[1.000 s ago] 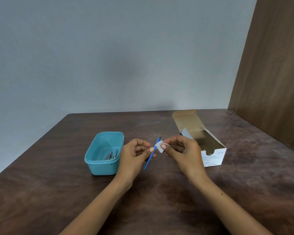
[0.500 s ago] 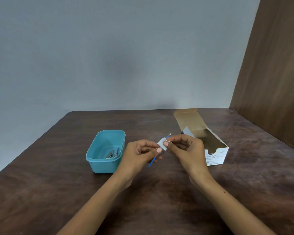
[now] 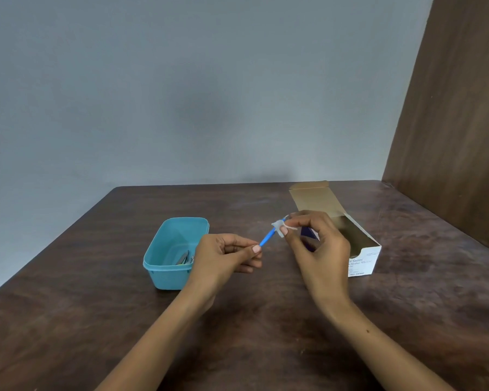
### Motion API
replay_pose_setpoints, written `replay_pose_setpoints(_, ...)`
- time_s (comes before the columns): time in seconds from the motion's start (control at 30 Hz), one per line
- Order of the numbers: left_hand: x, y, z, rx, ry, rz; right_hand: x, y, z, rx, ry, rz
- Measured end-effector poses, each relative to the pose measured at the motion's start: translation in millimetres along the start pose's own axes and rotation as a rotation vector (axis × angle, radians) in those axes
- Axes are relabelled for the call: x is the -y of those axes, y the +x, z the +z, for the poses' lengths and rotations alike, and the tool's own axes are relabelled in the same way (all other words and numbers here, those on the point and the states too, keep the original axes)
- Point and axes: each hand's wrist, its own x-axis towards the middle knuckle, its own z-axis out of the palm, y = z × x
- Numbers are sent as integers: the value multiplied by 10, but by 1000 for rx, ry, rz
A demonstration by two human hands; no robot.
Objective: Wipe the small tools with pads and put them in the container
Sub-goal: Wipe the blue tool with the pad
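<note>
Blue tool (image 3: 266,239) held in air above table (image 3: 96,320), betw. both hands. More blue shaft bare vs 0.5 s ago: white pad (image 3: 279,227) now nearer its far end. Right hand (image 3: 318,249) pinches pad round tool; left hand (image 3: 226,256) pinches near end. Teal container (image 3: 164,266) just left of left hand, metal tools (image 3: 184,259) inside. Open swab box (image 3: 359,249) behind right hand, unchanged.
</note>
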Motion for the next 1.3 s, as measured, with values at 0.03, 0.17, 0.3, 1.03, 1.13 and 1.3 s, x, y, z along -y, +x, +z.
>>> replay_pose_setpoints(0.03,-1,-4,3,4,0,1,2,1,-3,3,-44,-86)
replay_pose_setpoints(0.17,-3,-6,18,20,17,37,-53,-5,-4,45,-228,-327)
replay_pose_setpoints(0.3,2,-11,20,20,19,100,-115,-11,15,166,-320,-368)
replay_pose_setpoints(1.03,-74,30,-51,42,109,149,-87,-13,28,376,-299,-165)
replay_pose_setpoints(1.13,-50,36,-41,12,83,118,-54,-14,34,354,-99,42)
replay_pose_setpoints(1.3,12,12,-12,56,177,104,-44,3,28,326,183,278)
